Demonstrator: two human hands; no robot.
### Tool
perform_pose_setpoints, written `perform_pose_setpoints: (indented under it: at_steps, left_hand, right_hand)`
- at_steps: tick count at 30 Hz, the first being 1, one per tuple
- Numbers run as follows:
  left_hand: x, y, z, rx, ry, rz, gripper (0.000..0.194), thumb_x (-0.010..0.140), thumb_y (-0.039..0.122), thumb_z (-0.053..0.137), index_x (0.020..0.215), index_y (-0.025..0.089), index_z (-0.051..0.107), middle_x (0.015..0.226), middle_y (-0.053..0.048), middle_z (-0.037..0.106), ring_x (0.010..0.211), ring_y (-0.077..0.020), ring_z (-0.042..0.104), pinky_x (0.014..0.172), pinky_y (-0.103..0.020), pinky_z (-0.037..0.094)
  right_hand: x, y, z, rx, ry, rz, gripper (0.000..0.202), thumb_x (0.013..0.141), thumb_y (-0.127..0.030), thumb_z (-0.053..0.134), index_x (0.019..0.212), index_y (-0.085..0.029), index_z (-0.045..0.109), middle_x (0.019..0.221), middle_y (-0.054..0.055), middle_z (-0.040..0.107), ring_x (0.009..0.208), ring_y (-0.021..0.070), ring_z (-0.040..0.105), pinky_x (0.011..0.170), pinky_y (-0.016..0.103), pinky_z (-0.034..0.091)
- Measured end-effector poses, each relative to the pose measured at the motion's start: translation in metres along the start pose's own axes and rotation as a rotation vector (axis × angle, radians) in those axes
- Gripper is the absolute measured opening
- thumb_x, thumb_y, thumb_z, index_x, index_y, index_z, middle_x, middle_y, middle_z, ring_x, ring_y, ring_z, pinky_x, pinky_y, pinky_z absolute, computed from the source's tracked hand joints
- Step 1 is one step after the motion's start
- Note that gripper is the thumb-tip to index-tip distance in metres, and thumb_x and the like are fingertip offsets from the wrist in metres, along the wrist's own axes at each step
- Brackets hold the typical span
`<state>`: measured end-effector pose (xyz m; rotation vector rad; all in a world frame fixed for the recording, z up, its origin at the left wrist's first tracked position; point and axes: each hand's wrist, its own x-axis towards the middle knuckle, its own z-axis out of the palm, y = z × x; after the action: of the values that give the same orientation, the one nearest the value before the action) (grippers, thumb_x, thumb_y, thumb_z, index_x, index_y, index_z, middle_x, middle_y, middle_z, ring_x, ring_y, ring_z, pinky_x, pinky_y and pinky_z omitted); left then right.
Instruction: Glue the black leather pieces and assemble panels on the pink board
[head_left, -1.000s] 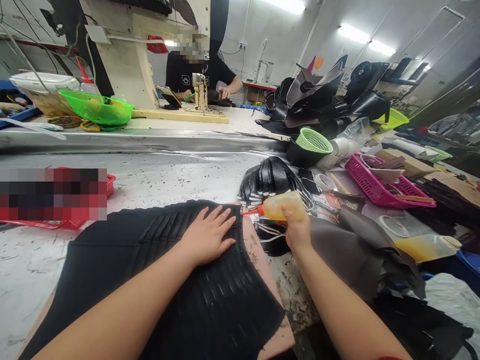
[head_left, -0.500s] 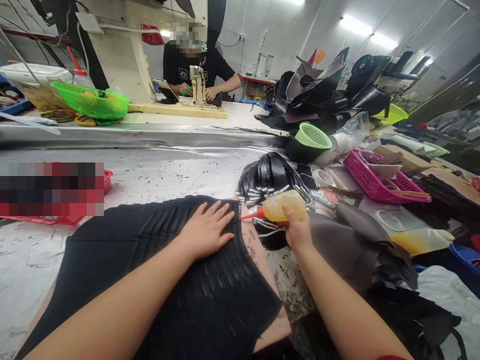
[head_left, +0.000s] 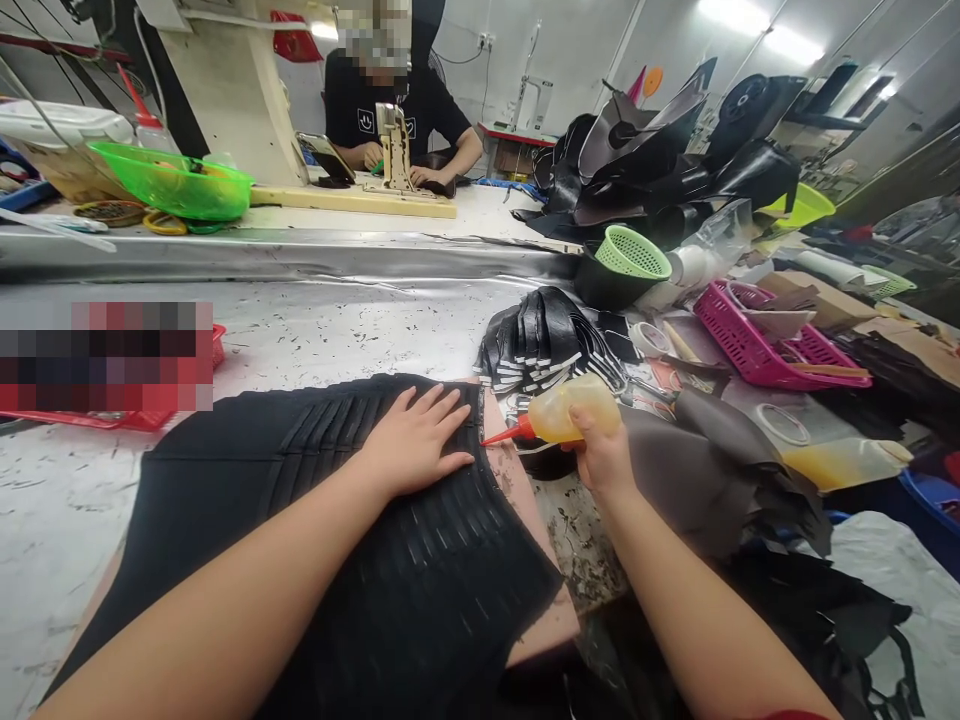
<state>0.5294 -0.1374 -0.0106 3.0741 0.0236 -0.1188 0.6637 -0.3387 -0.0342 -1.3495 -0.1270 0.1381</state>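
Observation:
My left hand (head_left: 416,445) lies flat with spread fingers on a stack of overlapping black fabric pieces (head_left: 217,425). In my right hand (head_left: 604,455) is a squeeze bottle (head_left: 574,408) of yellowish liquid, tilted sideways with its red nozzle (head_left: 506,433) pointing left. The nozzle's tip is at the right edge of the black pieces, close to a narrow shiny strip there; whether it touches cannot be made out. Beneath the pieces, a pinkish board (head_left: 525,490) shows along their right side. Curved black strips with white ends (head_left: 536,340) lie bundled just behind the bottle.
Right of the bottle are brown sheet material (head_left: 690,470), a magenta basket (head_left: 780,340) and another bottle of yellow liquid (head_left: 847,463). A red basket (head_left: 217,348) stands at left. Across the table, a person (head_left: 397,110) works at a sewing machine (head_left: 394,150). A green basket (head_left: 634,252) sits behind.
The nozzle tip has shifted slightly down along the right edge of the black pieces. My left hand stays flat on them. The whole view has tilted a little.

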Motion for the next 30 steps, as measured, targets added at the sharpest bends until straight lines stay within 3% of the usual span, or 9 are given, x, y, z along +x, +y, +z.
perform_pose_setpoints:
  at_steps: [4,16,30]
  left_hand:
    - [0.001,0.0,0.0,-0.016,-0.005,-0.001,0.075,0.079,0.07,0.031,0.138,0.024,0.03,0.146,-0.004,0.022,0.135,-0.0267,0.016,0.109,-0.047,0.007]
    - [0.002,0.002,-0.002,0.019,-0.008,-0.012,0.074,0.079,0.07,0.027,0.138,0.025,0.029,0.146,-0.003,0.021,0.135,-0.0238,0.015,0.109,-0.045,0.009]
    - [0.003,0.004,-0.002,0.019,-0.01,-0.025,0.074,0.079,0.069,0.03,0.138,0.025,0.029,0.146,-0.003,0.021,0.135,-0.024,0.015,0.109,-0.044,0.006]
  right_hand:
    - [-0.005,-0.003,-0.004,-0.008,-0.016,0.008,0.044,0.048,-0.043,0.078,0.077,-0.016,0.059,0.065,0.0,0.058,0.052,0.0137,0.053,0.032,0.02,0.037]
    - [-0.017,-0.007,-0.023,-0.021,-0.079,0.054,0.042,0.046,-0.041,0.08,0.073,-0.017,0.06,0.063,0.0,0.059,0.048,0.0126,0.051,0.032,0.02,0.036]
    - [-0.028,-0.02,-0.048,-0.088,-0.16,-0.012,0.04,0.049,-0.044,0.078,0.074,-0.018,0.06,0.062,0.0,0.06,0.045,0.0133,0.051,0.029,0.021,0.034]
